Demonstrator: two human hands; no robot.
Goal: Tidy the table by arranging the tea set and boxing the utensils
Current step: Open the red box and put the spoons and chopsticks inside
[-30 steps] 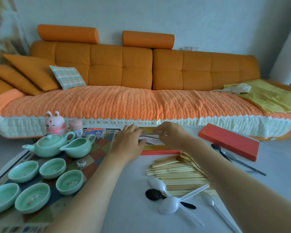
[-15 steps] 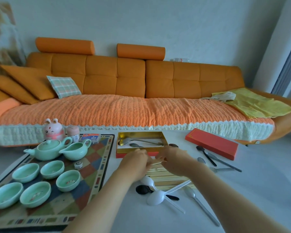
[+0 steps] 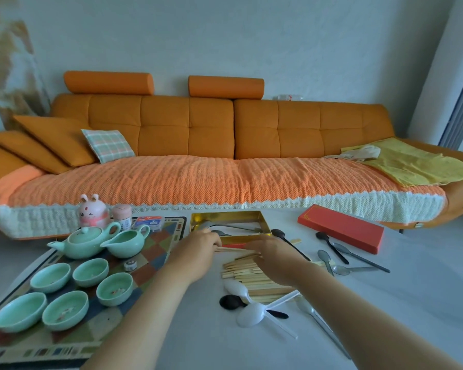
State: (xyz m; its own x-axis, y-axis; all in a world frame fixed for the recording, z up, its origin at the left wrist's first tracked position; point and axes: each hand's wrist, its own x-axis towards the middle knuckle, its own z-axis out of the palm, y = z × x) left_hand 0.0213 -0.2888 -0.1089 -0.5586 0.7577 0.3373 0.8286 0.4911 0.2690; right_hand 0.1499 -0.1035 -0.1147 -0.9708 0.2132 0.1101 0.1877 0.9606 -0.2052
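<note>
Both hands pinch 1 thin chopstick (image 3: 234, 250) by its ends, left hand (image 3: 198, 248) and right hand (image 3: 271, 253), above the chopstick pile (image 3: 247, 275) before the gold box (image 3: 226, 227). Light, stiff, likely rolls; grip mid-shaft.

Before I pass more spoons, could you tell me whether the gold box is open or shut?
Open: the gold box shows its inside with spoons in it, and the red lid lies apart on the table.
</note>
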